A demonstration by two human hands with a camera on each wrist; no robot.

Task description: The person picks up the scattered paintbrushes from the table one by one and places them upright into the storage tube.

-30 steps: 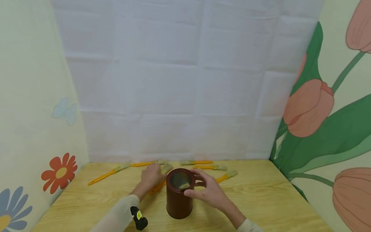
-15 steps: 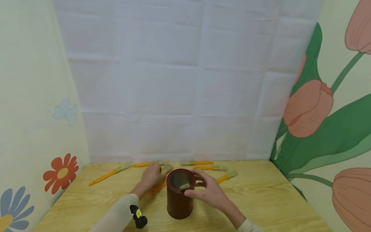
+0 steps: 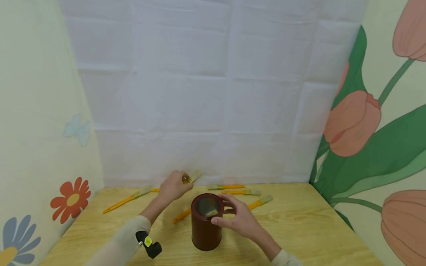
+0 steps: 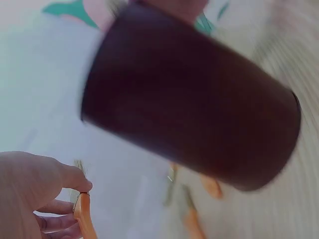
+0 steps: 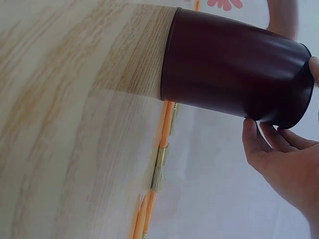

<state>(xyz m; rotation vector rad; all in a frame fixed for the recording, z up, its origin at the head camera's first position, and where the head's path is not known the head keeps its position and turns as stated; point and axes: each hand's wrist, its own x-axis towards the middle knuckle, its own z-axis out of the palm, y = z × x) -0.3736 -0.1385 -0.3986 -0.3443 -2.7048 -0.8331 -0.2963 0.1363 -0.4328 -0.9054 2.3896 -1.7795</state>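
A dark reddish-brown cylindrical container point(image 3: 206, 232) stands upright near the middle of the table. My right hand point(image 3: 237, 218) holds its rim from the right, thumb at the near side and fingers behind. A small pale patch shows inside the mouth; I cannot tell what it is. Behind and left of the container, my left hand point(image 3: 174, 186) pinches a paintbrush point(image 3: 196, 174) near its metal band, lifted above the table with bristles up to the right. In the left wrist view its orange handle point(image 4: 84, 214) hangs below the thumb and fingers.
Several more orange-handled paintbrushes lie about: one at the left point(image 3: 123, 202), one along the back edge point(image 3: 226, 187), others right of the container such as a brush point(image 3: 261, 201). Another orange handle point(image 3: 182, 215) pokes out beside the container. A white sheet point(image 3: 213, 111) hangs behind.
My left hand has risen from the table and moved slightly away from me, carrying the paintbrush up. The right hand and the container have stayed where they were.
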